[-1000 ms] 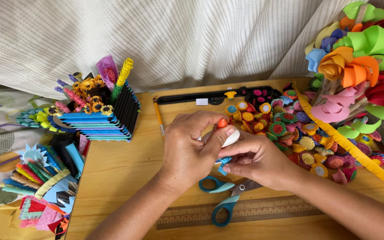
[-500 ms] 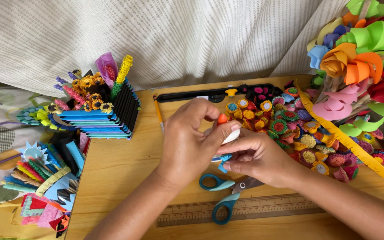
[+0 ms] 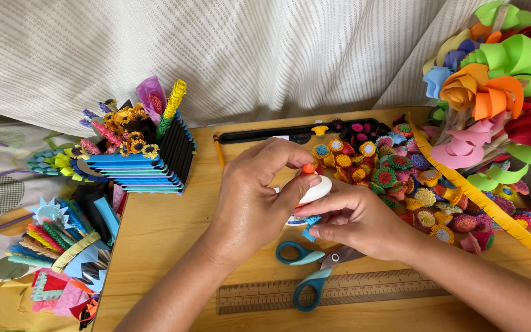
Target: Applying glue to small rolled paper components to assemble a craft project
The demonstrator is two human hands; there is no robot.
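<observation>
Both hands met at the middle of the wooden table (image 3: 161, 227). The left hand (image 3: 256, 197) was closed around a white glue bottle (image 3: 316, 189), its fingertips pinching the orange cap (image 3: 308, 167). The right hand (image 3: 354, 218), touching the left, pinched a small blue paper piece (image 3: 309, 226) just below the bottle. Blue-handled scissors (image 3: 308, 270) lay just near of the hands, a ruler (image 3: 339, 290) nearer still. Quilled paper flowers (image 3: 401, 178) were heaped to the right; a blue striped holder (image 3: 142, 166) stood far left.
</observation>
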